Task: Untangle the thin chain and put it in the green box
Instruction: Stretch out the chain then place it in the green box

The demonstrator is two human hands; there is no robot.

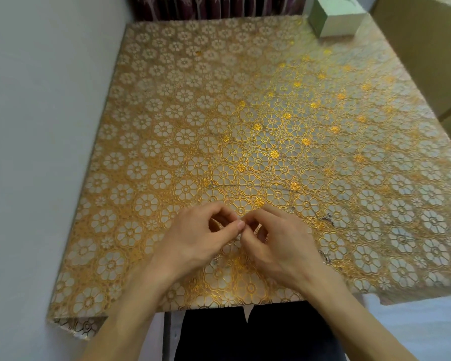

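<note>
Head view: a thin, barely discernible metal chain (237,236) is pinched by the left hand (201,238) and the right hand (279,243), well apart from the green rectangular box (323,19).

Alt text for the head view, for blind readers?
Left hand and right hand pinch fingertips together over a gold flowered tablecloth, on a thin chain too fine to see clearly. A green box stands at the far right corner.

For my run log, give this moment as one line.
step: untangling | left hand: pinching thin chain | right hand: pinching chain | green rectangular box: far right, untouched
</note>
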